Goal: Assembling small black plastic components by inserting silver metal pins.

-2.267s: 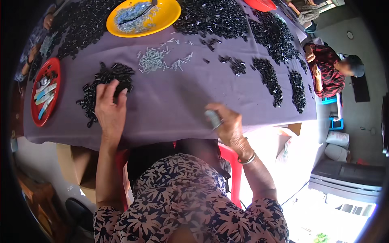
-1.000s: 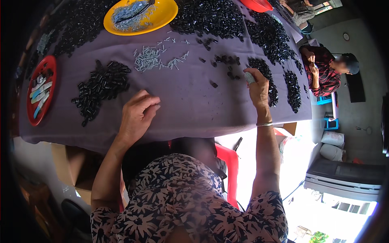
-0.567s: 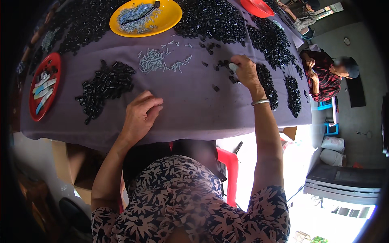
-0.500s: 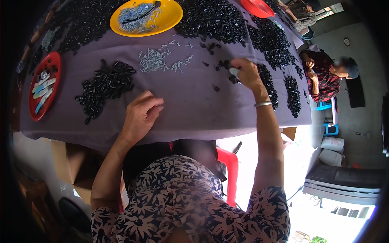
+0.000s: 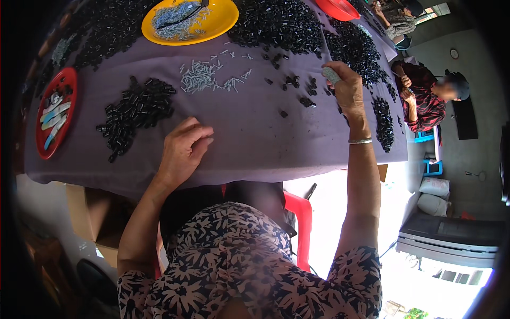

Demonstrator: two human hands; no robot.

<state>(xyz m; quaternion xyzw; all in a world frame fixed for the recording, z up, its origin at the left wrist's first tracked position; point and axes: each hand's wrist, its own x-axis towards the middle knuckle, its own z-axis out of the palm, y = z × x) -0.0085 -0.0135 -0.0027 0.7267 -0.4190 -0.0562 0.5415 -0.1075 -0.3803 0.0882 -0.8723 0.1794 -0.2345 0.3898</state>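
My left hand [image 5: 183, 151] rests on the purple tablecloth [image 5: 249, 133] near the front edge, fingers loosely curled, holding nothing I can see. A pile of small black cylinders [image 5: 135, 111] lies just left of it. My right hand [image 5: 345, 87] reaches far out to the right, fingers closed around a small pale grey piece [image 5: 330, 74], beside scattered black cylinders [image 5: 305, 93]. A small heap of silvery pins [image 5: 204, 80] lies between the two hands, further back.
A yellow plate [image 5: 188, 18] with pale pieces stands at the back, a red plate [image 5: 53, 119] at the left, another red dish [image 5: 337, 8] at the back right. Large black heaps [image 5: 276, 24] cover the far table. A seated person [image 5: 430, 95] is at the right. A red stool [image 5: 300, 212] stands below.
My right hand went from the table's front edge out to the right among the black cylinders. My left hand left the black pile and settled near the front edge.
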